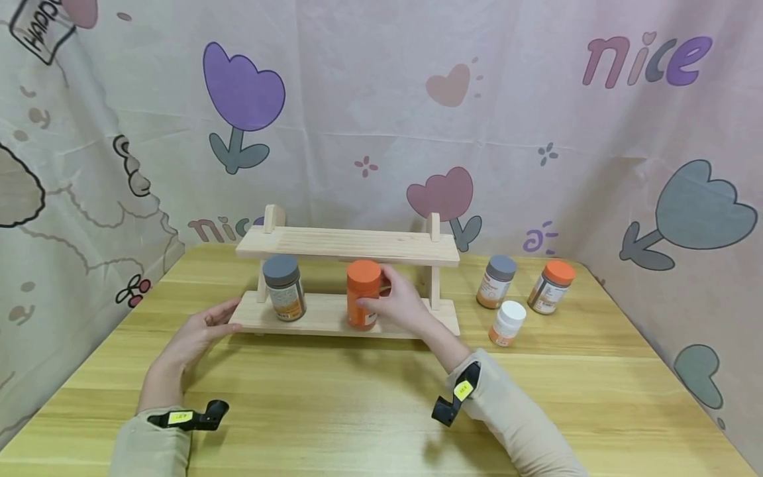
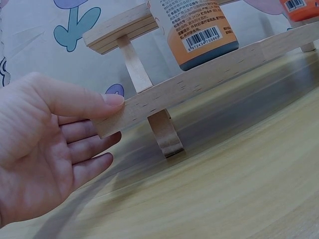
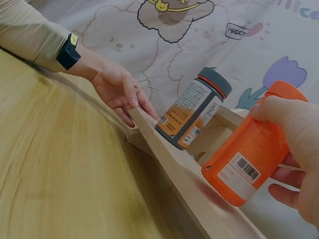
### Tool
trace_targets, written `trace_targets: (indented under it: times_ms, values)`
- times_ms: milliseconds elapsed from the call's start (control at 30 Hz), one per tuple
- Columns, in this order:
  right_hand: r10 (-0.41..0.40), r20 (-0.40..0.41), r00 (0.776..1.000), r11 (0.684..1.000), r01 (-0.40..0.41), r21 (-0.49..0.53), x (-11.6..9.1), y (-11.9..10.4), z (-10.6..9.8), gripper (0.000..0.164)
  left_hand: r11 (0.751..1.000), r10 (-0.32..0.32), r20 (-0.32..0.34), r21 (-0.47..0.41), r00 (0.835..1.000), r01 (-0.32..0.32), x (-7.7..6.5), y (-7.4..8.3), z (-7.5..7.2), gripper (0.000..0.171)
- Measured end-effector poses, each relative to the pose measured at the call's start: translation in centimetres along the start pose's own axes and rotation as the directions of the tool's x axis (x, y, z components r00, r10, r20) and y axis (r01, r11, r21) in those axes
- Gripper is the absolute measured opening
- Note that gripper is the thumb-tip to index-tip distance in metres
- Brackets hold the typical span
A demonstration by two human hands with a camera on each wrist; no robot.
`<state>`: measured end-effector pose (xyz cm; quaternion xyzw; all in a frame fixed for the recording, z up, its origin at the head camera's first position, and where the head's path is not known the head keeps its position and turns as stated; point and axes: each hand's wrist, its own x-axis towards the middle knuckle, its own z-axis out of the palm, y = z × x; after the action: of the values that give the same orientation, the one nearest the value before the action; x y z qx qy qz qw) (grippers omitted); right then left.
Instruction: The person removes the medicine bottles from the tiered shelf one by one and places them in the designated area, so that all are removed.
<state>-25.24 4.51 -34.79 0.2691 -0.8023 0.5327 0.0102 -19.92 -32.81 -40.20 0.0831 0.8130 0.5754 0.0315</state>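
Note:
My right hand [image 1: 402, 301] grips an orange bottle [image 1: 363, 298] with an orange cap, on or just above the lower board of a two-tier wooden shelf [image 1: 324, 324]. In the right wrist view the orange bottle [image 3: 249, 159] leans in that view, its barcode label facing the camera. At the shelf's left end, my left hand [image 1: 193, 334] holds the lower board. The left wrist view has its thumb lying on the board [image 2: 144, 112] and the other fingers under and behind the end. A grey-capped bottle [image 1: 285, 291] stands on the lower board's left part.
Right of the shelf on the wooden table [image 1: 334, 411] stand a grey-capped bottle [image 1: 496, 281], an orange-capped bottle [image 1: 551, 287] and a small white-capped bottle [image 1: 507, 323]. A printed cloth [image 1: 357, 99] hangs behind the table. The upper board [image 1: 352, 244] overhangs the lower one.

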Motion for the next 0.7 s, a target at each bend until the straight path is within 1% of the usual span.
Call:
trace_targets:
  times_ms: [133, 333, 433, 600, 633, 700]
  values:
    - [-0.012, 0.004, 1.0, 1.0, 0.012, -0.013, -0.2, 0.1, -0.8, 0.057, 1.0, -0.002, 0.009, -0.007, 1.0, 0.002, 0.0, 0.2, 0.0, 0.07]
    - [-0.018, -0.015, 1.0, 0.999, 0.018, -0.031, -0.7, -0.1, -2.5, 0.055, 1.0, -0.006, 0.01, -0.011, 1.0, 0.006, -0.1, 0.2, 0.0, 0.07]
    - [-0.012, -0.028, 1.0, 0.999, 0.011, -0.039, -1.0, -0.7, -3.6, 0.054, 1.0, -0.011, 0.009, -0.017, 1.0, 0.011, -0.1, 0.2, 0.0, 0.07]
    - [-0.023, -0.053, 0.998, 0.998, 0.019, -0.065, -1.5, -0.4, -5.5, 0.055, 1.0, -0.024, 0.009, -0.014, 1.0, 0.024, -0.1, 0.3, 0.0, 0.07]
    - [-0.029, -0.06, 0.998, 0.997, 0.024, -0.073, -1.5, 0.0, -6.0, 0.056, 1.0, -0.022, 0.009, -0.011, 1.0, 0.022, -0.1, 0.3, 0.0, 0.071]
    - [-0.019, -0.072, 0.997, 0.996, 0.013, -0.084, -1.9, -0.1, -6.9, 0.056, 1.0, -0.028, 0.005, -0.009, 1.0, 0.028, 0.0, 0.2, 0.0, 0.072]
